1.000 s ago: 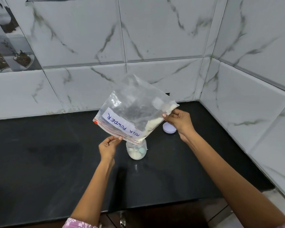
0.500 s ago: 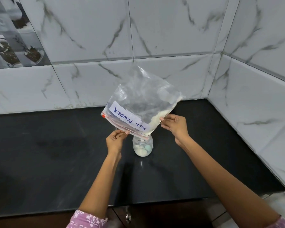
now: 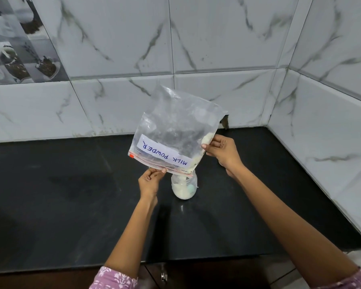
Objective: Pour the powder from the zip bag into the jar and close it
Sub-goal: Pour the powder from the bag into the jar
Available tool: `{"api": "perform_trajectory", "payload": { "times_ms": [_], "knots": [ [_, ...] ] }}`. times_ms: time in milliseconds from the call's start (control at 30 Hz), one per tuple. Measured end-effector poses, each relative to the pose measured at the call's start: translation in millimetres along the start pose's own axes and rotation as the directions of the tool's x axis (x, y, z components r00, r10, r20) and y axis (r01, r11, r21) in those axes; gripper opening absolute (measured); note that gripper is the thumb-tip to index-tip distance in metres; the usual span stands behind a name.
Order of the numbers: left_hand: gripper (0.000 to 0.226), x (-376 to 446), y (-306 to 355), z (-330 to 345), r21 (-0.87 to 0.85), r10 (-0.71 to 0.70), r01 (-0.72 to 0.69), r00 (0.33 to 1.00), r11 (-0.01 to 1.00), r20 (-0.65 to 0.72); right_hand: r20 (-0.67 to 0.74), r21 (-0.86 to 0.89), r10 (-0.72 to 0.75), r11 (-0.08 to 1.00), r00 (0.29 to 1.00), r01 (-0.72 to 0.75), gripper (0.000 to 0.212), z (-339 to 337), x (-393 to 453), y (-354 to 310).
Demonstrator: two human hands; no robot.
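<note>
- Pouring step in hand: zip bag (image 3: 176, 132) tipped mouth-down, its low corner right over the open jar (image 3: 184, 186) on the black counter (image 3: 71, 195).
- Left hand (image 3: 149, 180) pinched on the zip edge, right hand (image 3: 221, 152) pinched on the bag's side — hands apart.
- Powder (image 3: 198, 158) gathered along the right edge; jar partly filled.
- Next, by judgement: lift the far end, tap out the rest — then find the lid, not visible now.

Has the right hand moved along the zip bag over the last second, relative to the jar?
Yes. The right hand has slid down the zip bag edge, closer to the jar mouth.
</note>
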State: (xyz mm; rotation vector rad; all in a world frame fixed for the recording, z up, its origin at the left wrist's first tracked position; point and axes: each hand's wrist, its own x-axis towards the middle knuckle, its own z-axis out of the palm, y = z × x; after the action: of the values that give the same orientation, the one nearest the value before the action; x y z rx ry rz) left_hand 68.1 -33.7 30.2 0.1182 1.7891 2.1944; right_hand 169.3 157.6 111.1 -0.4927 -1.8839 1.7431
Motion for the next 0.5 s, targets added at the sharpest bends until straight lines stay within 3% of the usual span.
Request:
{"api": "perform_trajectory", "payload": {
  "times_ms": [300,500],
  "knots": [
    [0.015,2,-3,1,-0.012,0.009,-0.009,1.0,1.0,-0.003,-0.046,0.151,-0.003,0.989,0.999,0.01,0.013,-4,3,-8],
    [0.013,2,-1,-2,-0.02,-0.007,0.007,1.0,1.0,-0.007,-0.041,0.22,0.005,0.976,0.999,0.004,0.026,-18,-3,1]
  ]
}}
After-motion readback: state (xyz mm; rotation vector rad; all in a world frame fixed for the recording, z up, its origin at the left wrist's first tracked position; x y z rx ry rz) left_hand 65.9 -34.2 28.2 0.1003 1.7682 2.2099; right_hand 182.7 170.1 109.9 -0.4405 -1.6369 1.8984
